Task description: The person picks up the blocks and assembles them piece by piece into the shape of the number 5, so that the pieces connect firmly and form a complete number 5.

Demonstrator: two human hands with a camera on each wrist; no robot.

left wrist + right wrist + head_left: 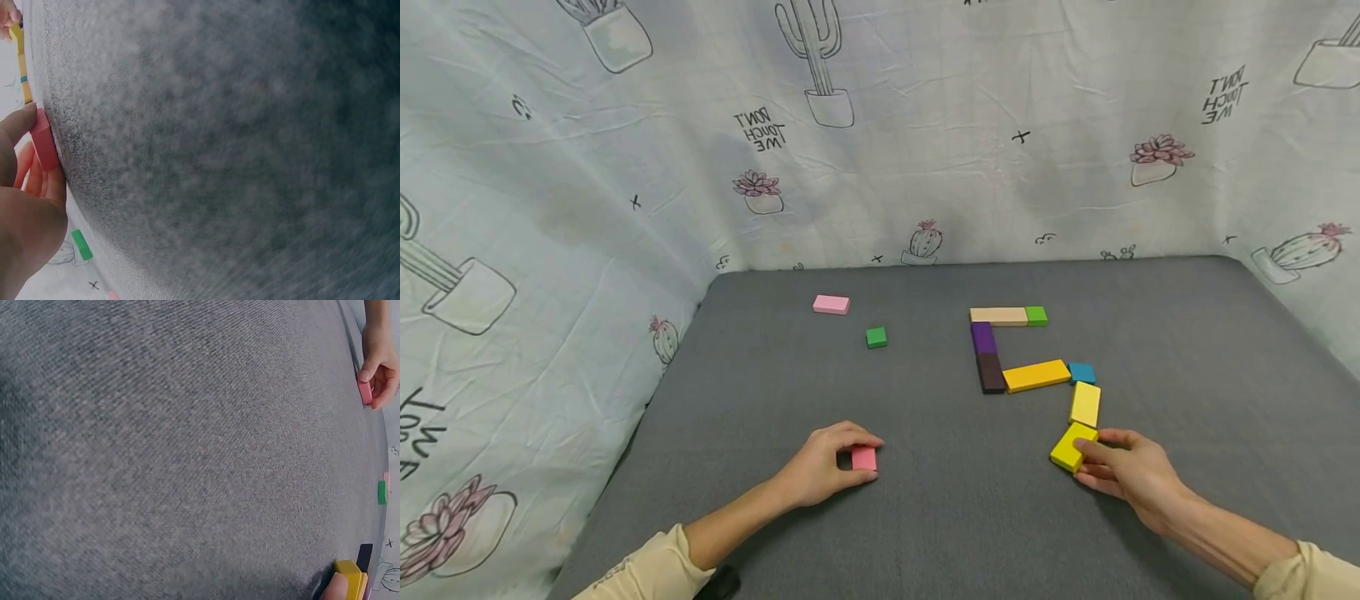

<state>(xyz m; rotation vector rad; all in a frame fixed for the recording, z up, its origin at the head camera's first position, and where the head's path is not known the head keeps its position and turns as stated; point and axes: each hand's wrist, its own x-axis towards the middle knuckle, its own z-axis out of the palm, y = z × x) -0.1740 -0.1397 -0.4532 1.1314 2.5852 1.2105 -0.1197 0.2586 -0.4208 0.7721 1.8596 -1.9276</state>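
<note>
Head view first: from where I stand, the left hand (829, 467) has a coral pink block (864, 458) pinched between thumb and fingers, low on the grey cloth (925, 533) at the near side, left of centre. Over to the right, the right hand (1138, 477) grips a bright yellow block (1072, 444), its thumb lying across the top and hiding part of it. That block sits at the near end of a crooked row. Just beyond it come a paler yellow block (1086, 404), then a blue block (1082, 372), with an orange-yellow block (1036, 376) running left to a dark brown block (990, 373). A purple block (983, 337) carries on farther away, up to a tan block (997, 317) with a lime block (1037, 316) at its right end. Well apart from the row, on the far left, lie a green block (876, 337) and a light pink block (831, 305). A cactus-print curtain (940, 183) closes off the far side, and the left sleeve (651, 571) partly covers something black (722, 583)
</note>
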